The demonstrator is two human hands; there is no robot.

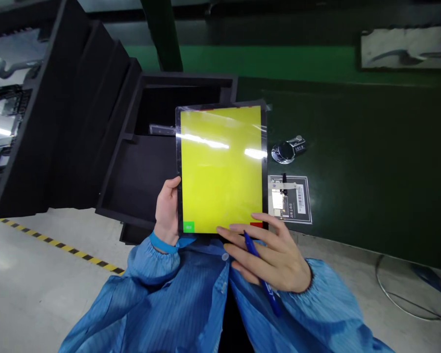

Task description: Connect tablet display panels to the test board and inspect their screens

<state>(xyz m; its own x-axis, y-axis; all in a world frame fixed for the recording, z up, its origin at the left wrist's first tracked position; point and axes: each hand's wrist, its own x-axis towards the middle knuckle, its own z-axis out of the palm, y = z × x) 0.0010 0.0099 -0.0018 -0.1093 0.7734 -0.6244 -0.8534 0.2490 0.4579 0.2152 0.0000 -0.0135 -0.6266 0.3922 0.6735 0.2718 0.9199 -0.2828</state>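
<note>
A tablet-like display panel (pixel 222 169) with a bright yellow screen and black border is held up in front of me. Small green and red blocks show at its lower corners, and ceiling lights reflect in it. My left hand (pixel 167 208) grips the panel's left edge, thumb at the border and the other fingers hidden behind. A blue marker pen (pixel 260 264) is tucked between the fingers of my right hand (pixel 274 252). That hand's fingertips lie at the screen's lower right, near the red block; whether they touch the glass I cannot tell.
Black trays (pixel 141 181) sit behind the panel, beside a tall stack of black trays (pixel 84 113) holding parts. On the dark green table (pixel 363 162) lie a round black-and-silver device (pixel 286 149) and a labelled circuit board (pixel 297 201). Cables (pixel 400 299) hang lower right.
</note>
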